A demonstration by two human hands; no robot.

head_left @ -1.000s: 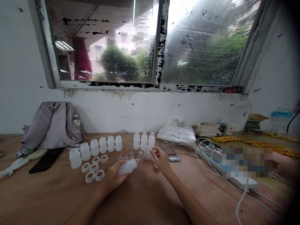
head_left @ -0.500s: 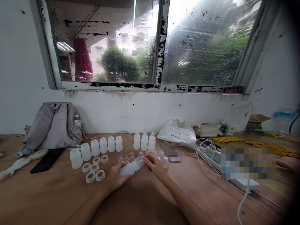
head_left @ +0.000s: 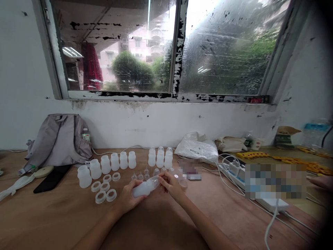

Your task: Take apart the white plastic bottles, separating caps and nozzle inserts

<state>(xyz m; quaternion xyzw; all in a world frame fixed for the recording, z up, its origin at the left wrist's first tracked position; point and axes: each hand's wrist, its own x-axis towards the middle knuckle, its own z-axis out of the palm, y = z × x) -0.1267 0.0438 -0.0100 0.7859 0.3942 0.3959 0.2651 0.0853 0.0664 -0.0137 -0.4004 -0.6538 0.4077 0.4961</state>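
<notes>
My left hand is wrapped round a frosted white baby bottle, tilted with its top to the upper right. At that top sits a clear dome cap, and the fingers of my right hand are closed on its end. Just behind the bottle stand several clear nipples and, partly hidden by my right hand, more clear caps. To the left lie several translucent collar rings. Behind them is a row of open white bottles; three capped bottles stand to its right.
A grey backpack, black phone and round cream object are at left. A plastic bag lies against the wall. At right are a white power strip with cables and yellow plastic parts.
My right hand has shifted very slightly left and down along the cap's end. The bottle and my left hand are almost unmoved.
</notes>
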